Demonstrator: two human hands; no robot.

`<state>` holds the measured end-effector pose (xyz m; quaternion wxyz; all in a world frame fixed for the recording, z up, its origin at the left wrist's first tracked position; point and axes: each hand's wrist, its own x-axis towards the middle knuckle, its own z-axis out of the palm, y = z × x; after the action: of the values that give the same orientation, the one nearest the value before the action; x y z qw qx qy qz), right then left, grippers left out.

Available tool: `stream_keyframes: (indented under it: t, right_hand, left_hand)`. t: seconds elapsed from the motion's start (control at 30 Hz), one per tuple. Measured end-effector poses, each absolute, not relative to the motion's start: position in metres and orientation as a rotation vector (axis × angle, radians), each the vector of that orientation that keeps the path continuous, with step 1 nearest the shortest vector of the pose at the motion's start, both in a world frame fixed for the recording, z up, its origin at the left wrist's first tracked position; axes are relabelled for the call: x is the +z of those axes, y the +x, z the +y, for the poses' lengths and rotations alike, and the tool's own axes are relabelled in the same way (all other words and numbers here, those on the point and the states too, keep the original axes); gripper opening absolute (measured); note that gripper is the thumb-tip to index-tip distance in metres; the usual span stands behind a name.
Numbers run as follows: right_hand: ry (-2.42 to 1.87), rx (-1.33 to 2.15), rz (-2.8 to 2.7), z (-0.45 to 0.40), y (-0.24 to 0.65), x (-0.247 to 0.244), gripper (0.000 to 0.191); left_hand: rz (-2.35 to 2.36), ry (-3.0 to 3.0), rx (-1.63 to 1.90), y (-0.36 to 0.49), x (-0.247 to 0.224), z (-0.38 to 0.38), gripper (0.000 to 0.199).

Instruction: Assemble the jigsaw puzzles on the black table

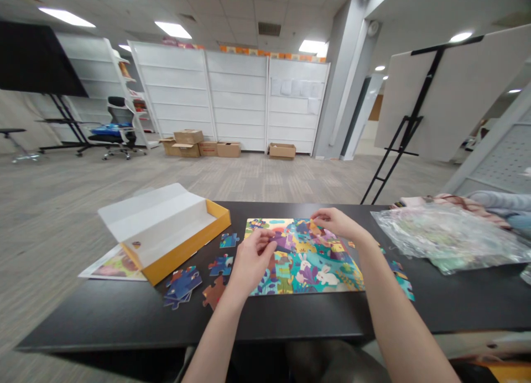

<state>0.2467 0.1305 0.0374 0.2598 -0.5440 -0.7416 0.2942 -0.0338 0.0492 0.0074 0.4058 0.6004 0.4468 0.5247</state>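
A colourful jigsaw puzzle with white rabbits lies on the black table in front of me. Over its left half, my left hand has thumb and fingers closed at the edge of a purple puzzle piece. At the puzzle's far edge, the fingertips of my right hand are pinched on an orange puzzle piece, partly hidden by the fingers. Left of the puzzle lie a blue-green piece, another blue piece, a brown piece and a stack of dark blue pieces.
An open yellow box with a white lid stands at the left, over a printed sheet. More puzzle pieces lie right of my right forearm. Clear plastic bags and folded cloth cover the table's right end.
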Motion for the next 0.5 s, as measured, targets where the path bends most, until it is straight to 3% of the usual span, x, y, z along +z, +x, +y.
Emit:
stream_keyframes:
  t: [0.2,0.5]
  right_hand:
    - [-1.218,1.311,-2.220,0.109,0.200,0.048,0.032]
    - [-1.152,1.497,-2.313,0.102,0.184,0.048,0.024]
  left_hand:
    - [1.001,1.349,1.322,-0.032,0.014,0.044,0.041]
    - [1.025,1.282,1.295,-0.031,0.014,0.045,0.033]
